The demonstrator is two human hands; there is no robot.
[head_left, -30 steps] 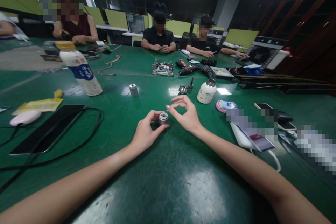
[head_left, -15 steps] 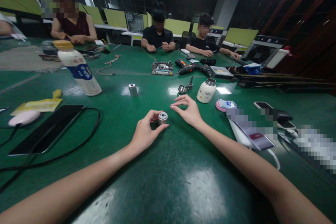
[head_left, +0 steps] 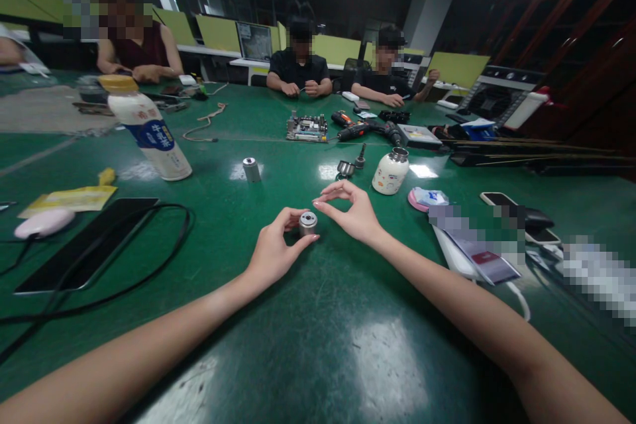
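Observation:
My left hand (head_left: 275, 248) is curled around a small silver metal cylinder (head_left: 308, 225) that stands upright on the green table. Its flat top shows dark holes around the centre. Just above and to the right is my right hand (head_left: 350, 212), thumb and fingertips drawn together in a pinch. Whatever lies between those tips, if anything, is too small to make out. A second metal cylinder (head_left: 251, 170) stands farther off to the left. Beyond my right hand are a shiny metal cup-shaped part (head_left: 345, 168) and a dark stepped metal part (head_left: 360, 158).
To the right stand a white patterned bottle (head_left: 391, 172) and phones (head_left: 497, 199). On the left are a tall drink bottle (head_left: 149, 136), a black tablet (head_left: 89, 245) and a looping cable (head_left: 186, 232). Power drills (head_left: 355, 129) and a circuit board (head_left: 307, 128) lie ahead; several people sit beyond.
My right hand has moved slightly left, its fingertips closer to the cylinder's top. My left hand stays on the cylinder. A person at the far right has raised a hand off the table.

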